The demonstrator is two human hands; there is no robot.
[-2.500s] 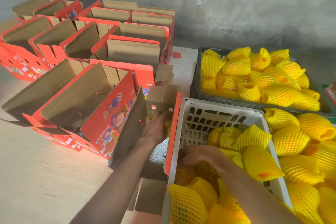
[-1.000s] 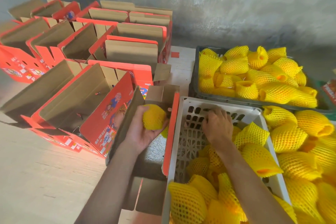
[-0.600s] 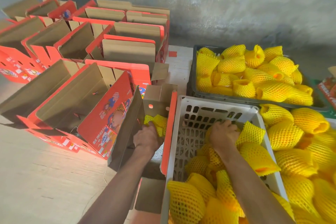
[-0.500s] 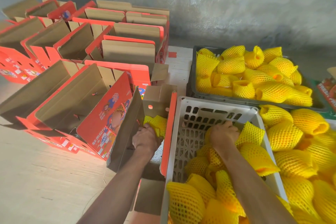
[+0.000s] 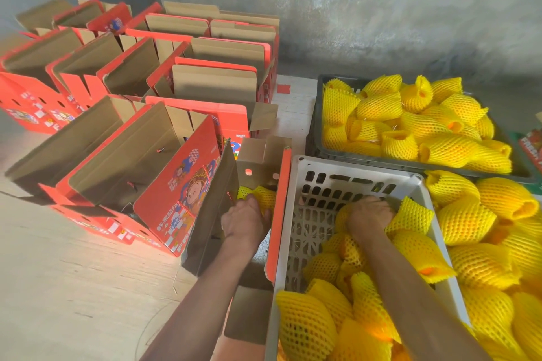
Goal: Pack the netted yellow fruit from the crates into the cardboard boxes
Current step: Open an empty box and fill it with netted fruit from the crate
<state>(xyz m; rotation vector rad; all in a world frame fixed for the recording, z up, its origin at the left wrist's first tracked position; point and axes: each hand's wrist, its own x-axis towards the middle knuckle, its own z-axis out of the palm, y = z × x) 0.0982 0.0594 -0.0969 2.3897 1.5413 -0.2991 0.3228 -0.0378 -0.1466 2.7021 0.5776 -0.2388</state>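
Left hand (image 5: 245, 221) is pressing netted fruit (image 5: 262, 195) down in the open box (image 5: 280, 199), fingers hidden (grip unclear). Right hand (image 5: 368, 214) is clutching fruit in the white crate (image 5: 296, 214) at 3 o'clock. Risk: net sleeve slipping off, fruit bruising.

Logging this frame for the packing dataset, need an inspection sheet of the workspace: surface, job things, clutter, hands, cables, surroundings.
Surface: pale wooden floor.
Job's things: white slatted plastic crate and dark grey plastic crate, both holding foam-netted yellow fruit; more netted fruit lies to the right; open red-and-brown cardboard box beside the white crate already holds netted fruit.
Clutter: rows of open red cardboard boxes, contents hidden.
Hands: left hand inside the box, touching fruit; right hand gripping fruit in the white crate.
Cables: nothing seen.
Surroundings: grey concrete wall.
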